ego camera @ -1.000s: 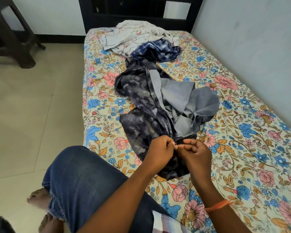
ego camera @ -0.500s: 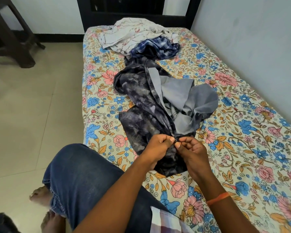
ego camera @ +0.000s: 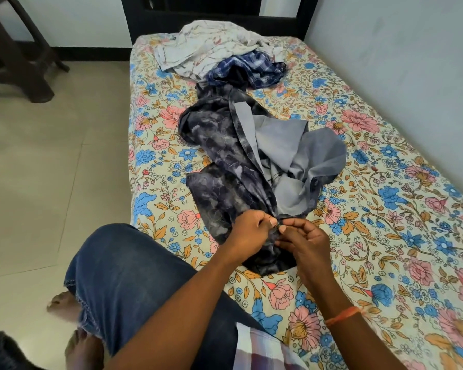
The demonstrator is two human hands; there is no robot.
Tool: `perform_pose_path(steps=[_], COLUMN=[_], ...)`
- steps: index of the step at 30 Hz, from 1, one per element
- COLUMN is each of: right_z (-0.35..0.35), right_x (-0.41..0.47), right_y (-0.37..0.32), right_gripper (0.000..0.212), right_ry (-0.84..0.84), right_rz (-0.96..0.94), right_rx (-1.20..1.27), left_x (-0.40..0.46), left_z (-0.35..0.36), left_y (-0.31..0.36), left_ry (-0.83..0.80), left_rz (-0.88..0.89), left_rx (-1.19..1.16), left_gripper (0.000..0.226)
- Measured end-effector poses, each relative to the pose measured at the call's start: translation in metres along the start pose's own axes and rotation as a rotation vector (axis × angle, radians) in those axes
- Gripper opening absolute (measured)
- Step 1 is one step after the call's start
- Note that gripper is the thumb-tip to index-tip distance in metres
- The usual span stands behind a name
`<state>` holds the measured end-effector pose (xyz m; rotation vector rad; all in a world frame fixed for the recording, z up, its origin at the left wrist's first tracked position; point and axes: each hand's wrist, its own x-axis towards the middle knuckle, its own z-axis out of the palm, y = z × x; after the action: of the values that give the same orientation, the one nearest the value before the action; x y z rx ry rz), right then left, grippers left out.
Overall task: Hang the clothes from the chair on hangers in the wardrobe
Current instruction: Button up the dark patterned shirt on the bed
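Shirt (ego camera: pixel 233 166) lengthwise along bed (ego camera: pixel 385 209)

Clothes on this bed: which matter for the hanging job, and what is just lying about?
Job: dark patterned shirt, pinched by left hand and right hand; blue checked garment; pale garment.
Lying about: floral bedsheet, dark wooden furniture.

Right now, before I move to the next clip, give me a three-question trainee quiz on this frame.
1. True or false: both hands pinch the dark patterned shirt.
2. Which garment lies nearest the headboard? A) white printed cloth B) blue checked shirt C) the dark patterned shirt
3. Fill in: the orange band is on the ____ wrist.

Key: 1 true, the left hand and right hand meet at its near end, on the floral bedsheet. 2 A. 3 right.
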<state>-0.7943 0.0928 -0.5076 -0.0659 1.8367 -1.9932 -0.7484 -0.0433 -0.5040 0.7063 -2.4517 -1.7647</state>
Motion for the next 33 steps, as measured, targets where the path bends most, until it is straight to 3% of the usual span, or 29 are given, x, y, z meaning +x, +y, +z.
perform_pose_path(steps=[2,6,10,14,16,17,21,27,33], right_z=[-0.002,-0.009,-0.006,0.000,0.001,0.000,-0.004,-0.003,0.003], right_x=[0.002,0.009,0.017,0.024,0.024,0.024,0.024,0.030,0.033], right_y=[0.001,-0.002,-0.005,-0.007,-0.007,-0.006,-0.002,0.002,0.010], right_gripper=[0.008,0.006,0.018,0.006,0.006,0.006,0.007,0.008,0.009], right_ry=[0.002,0.113,0.166,0.246,0.277,0.292,0.382,0.453,0.412], right_rz=[0.064,0.171,0.182,0.172,0.160,0.144,0.088,0.022,-0.194], right_rx=[0.083,0.203,0.067,0.017,0.079,0.093,0.122,0.091,-0.204], left_x=[-0.002,-0.009,-0.013,-0.008,-0.001,0.003,0.026,0.049,0.055], left_z=[0.001,0.001,-0.002,-0.001,0.001,0.003,0.003,0.000,-0.008], left_y=[-0.001,-0.004,-0.001,-0.003,-0.003,-0.002,-0.004,-0.019,-0.025], left_ry=[0.023,0.037,0.020,0.096,0.122,0.139,0.301,0.393,0.259], left_rz=[0.032,0.221,0.270,0.480,0.554,0.509,0.129,-0.049,-0.027], left_rx=[0.092,0.499,0.751,0.847,0.784,0.674,0.249,0.055,0.141], left_gripper=[0.026,0.022,0.017,0.022,0.028,0.027,0.019,0.021,0.014])
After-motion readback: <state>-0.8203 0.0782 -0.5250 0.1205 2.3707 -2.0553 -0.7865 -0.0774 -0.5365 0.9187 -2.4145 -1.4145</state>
